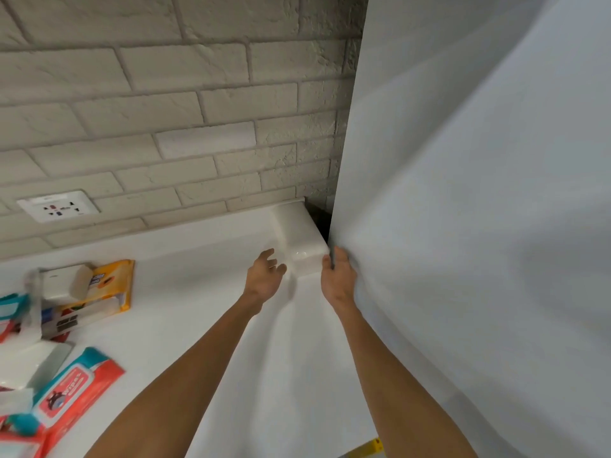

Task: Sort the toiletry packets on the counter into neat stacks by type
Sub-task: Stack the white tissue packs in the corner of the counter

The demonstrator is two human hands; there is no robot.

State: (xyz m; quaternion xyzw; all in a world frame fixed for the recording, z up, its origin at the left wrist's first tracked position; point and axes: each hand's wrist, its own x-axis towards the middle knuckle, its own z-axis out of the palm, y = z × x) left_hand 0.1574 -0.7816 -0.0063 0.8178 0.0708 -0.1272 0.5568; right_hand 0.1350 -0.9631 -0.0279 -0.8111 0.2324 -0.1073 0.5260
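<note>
At the back right corner of the counter, well apart from the work, both hands are up by a tall white panel that closes off the right side. The right hand has its fingers curled round the panel's edge and grips it. The left hand hangs just beside it over the raised ledge, fingers loose and spread, holding nothing. The two hands are near each other but not touching. The toiletry packets lie in a loose jumble at the counter's left end, overlapping and unsorted, so the sorting looks barely begun. Nearest the front edge is a red-and-teal wipes packet, lying flat with its label up. Toward the back edge a yellow packet lies partly under a white box and some other packs that are too blurred to read. These look like soft film packs, likely floppy and somewhat weighty with damp contents, and the glossy wrapping is probably slick. Each would best be taken across its long sides, or with fingers slid flat beneath, rather than by the lid flap or a corner seam, which might sag or peel. Stacked packs of this kind may slide unless their edges are squared. A socket sits in the brick wall behind.
</note>
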